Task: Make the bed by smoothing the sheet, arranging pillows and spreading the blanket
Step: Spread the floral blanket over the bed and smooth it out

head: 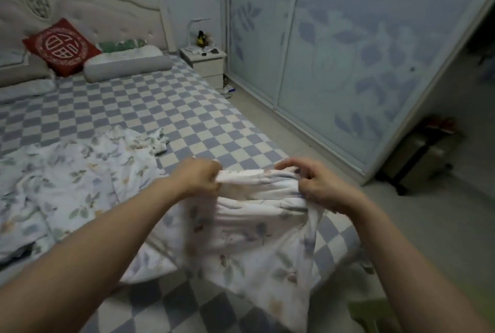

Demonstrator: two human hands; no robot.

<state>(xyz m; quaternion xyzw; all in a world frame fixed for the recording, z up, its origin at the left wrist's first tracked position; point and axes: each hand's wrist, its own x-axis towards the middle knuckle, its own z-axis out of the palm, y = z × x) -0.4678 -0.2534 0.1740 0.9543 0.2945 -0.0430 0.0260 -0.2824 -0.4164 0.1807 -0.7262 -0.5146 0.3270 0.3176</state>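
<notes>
Bed [187, 107]: large, set against the far wall under a padded cream headboard [88, 8]. Covered by a blue-and-cream checked sheet [150, 102], lying flat over the visible mattress, small ripples only.

Wardrobe [348, 59]: sliding doors, frosted, leaf pattern, along the wall right of the bed.

Blanket [80, 185]: white, floral print, crumpled on the near left part of the bed. One edge bunched and lifted above the near right corner of the mattress, remainder draping down from that raised edge.

Grey pillow [128, 64]: long, lying at the head of the bed, right side. Green patterned pillow [122, 45] behind it, against the headboard.

Red cushion [61, 47]: white emblem, propped tilted against the headboard, just left of the grey pillow.

Pale pillow [24, 88]: far left, partly cut off by the frame.

Nightstand [206, 63]: white, between bed and wardrobe. Desk lamp [192, 32] and small items on top, too small to identify.

Dark case [420, 153]: on the floor at the far right, blurred.

Left hand [199, 176]: clenched on the gathered blanket edge.

Right hand [314, 188]: fingers closed on the same gathered edge, near the left hand, fabric stretched between.
</notes>
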